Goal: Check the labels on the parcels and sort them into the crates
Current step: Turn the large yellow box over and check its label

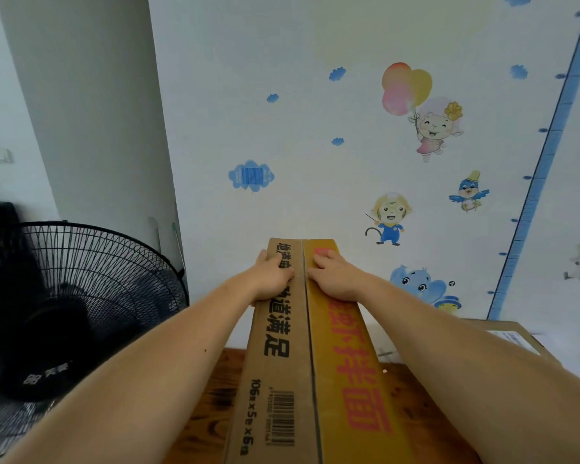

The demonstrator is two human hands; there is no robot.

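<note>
Head view: left grip curled on long cardboard parcel, right grip flat against its yellow face; parcel over wooden tabletop; fan left.

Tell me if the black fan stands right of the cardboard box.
No, the black fan stands left of the cardboard box.
</note>
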